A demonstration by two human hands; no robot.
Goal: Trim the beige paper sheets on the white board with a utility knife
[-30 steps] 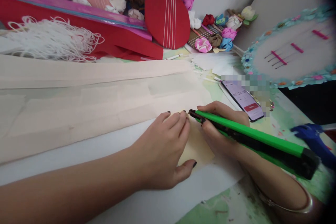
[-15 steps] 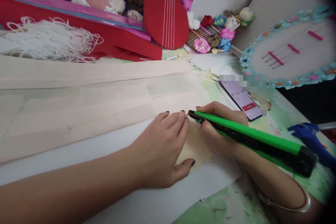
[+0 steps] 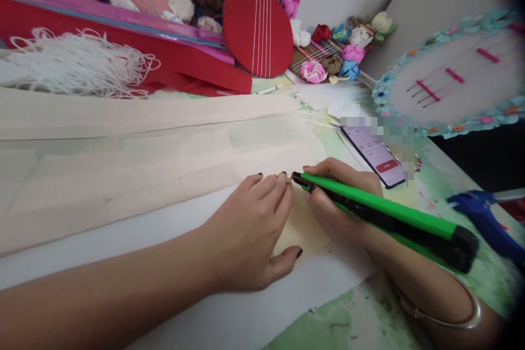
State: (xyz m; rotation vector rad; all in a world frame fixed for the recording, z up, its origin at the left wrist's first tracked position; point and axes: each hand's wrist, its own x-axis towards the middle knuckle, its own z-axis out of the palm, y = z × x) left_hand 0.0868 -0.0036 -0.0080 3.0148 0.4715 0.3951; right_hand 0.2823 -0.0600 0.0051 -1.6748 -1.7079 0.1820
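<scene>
My right hand [image 3: 342, 205] is closed round a green and black box cutter [image 3: 385, 208], whose tip points left at my left fingertips. Beneath my hands lies a small cream piece [image 3: 305, 221] that looks like paper or card, partly covered by them. My left hand [image 3: 256, 235] presses flat on that piece, thumb spread out, fingers side by side. A large white sheet [image 3: 164, 219] is under the cream piece. Along its far side runs a long pale cream sheet [image 3: 123, 175]. The cutter's blade is too small to make out clearly.
A phone [image 3: 373, 156] showing a timer lies beyond my right hand, with a blue tool [image 3: 484, 219] farther right. White string [image 3: 82, 63] is piled at the back left. A red lute-shaped craft [image 3: 258, 30] and a flower-rimmed oval [image 3: 447, 74] stand behind.
The back end of the box cutter has swung slightly left, its tip still near my left fingertips. My left hand keeps its place on the cream piece; the whole view shifts slightly.
</scene>
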